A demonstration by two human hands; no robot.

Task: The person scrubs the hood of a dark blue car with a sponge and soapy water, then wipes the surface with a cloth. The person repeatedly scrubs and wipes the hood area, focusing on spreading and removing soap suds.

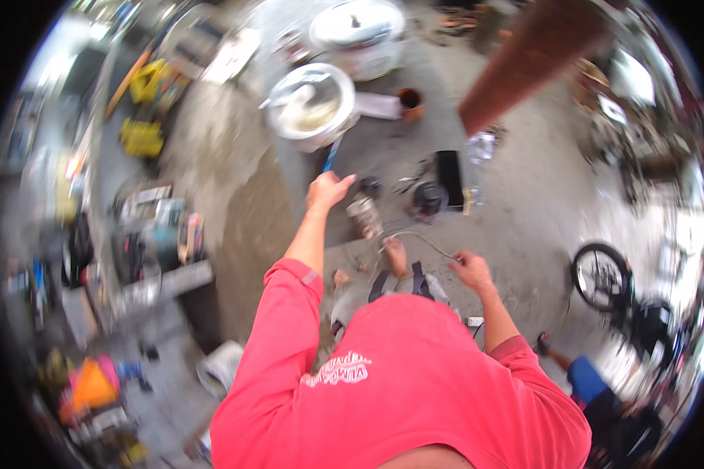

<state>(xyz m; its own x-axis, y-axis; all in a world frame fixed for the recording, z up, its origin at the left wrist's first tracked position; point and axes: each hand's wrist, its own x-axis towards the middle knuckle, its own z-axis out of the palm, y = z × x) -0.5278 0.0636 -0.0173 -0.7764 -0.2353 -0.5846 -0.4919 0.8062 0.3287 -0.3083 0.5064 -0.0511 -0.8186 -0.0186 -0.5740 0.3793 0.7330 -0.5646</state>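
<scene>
My left hand [330, 191] reaches forward over the grey table [289, 168], fingers closed around a thin blue stick [332, 155]. The stick's far end meets the near side of a round clear tub [311, 105] with a white rim and pale contents. Whether it goes inside is blurred. Lower right, my right hand [471, 270] pinches a thin grey cord [426, 237] that curves left towards my bare feet [396, 258]. Close to my left hand stand a small dark-topped container [369, 186] and a blurred clear jar [364, 215].
A large lidded container [357, 35], an orange-brown cup [410, 103], a black round container [429, 199] and a flat black rectangle [449, 180] sit on the table. A red-brown post [528, 62] rises at the right. A wheel [601, 276] and another person's leg [559, 359] are farther right.
</scene>
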